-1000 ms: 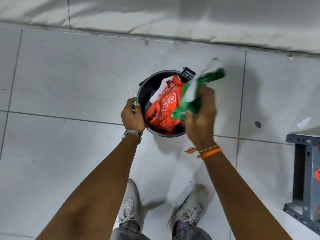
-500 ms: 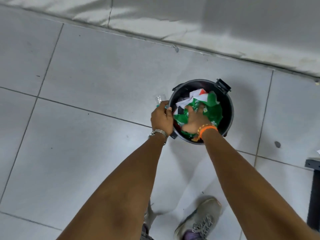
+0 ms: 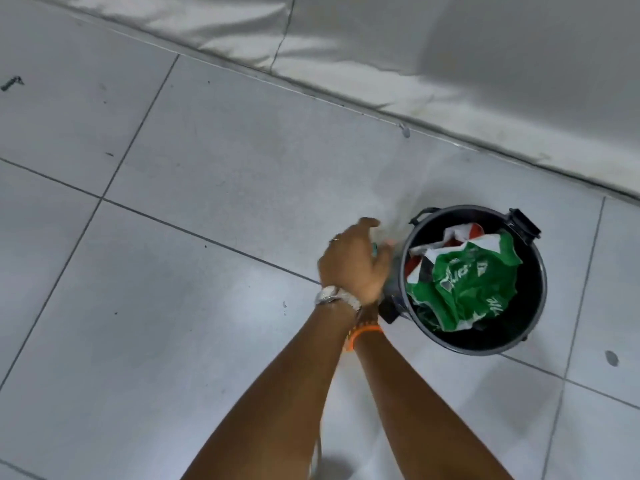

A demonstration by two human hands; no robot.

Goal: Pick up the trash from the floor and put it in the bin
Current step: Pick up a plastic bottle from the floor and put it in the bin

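A black round bin (image 3: 533,306) stands on the grey tiled floor at the right. A crumpled green wrapper (image 3: 467,282) lies on top inside it, with red and white packaging (image 3: 462,233) beneath. My left hand (image 3: 353,261), with a watch on the wrist, hovers over the floor just left of the bin, blurred, back facing up. A small teal bit (image 3: 375,245) shows at its fingers. My right arm with an orange bracelet (image 3: 365,331) passes under the left wrist; the right hand is almost wholly hidden beneath the left hand.
A pale wall base (image 3: 450,81) runs diagonally behind the bin. Small dark scraps lie on the floor at the far left (image 3: 12,83) and by the wall (image 3: 404,131). A dark spot (image 3: 612,358) marks a tile right of the bin.
My right hand pushed the green wrapper into the bin, let it go and came out to the left. My left hand left the bin's rim. The view swung left.
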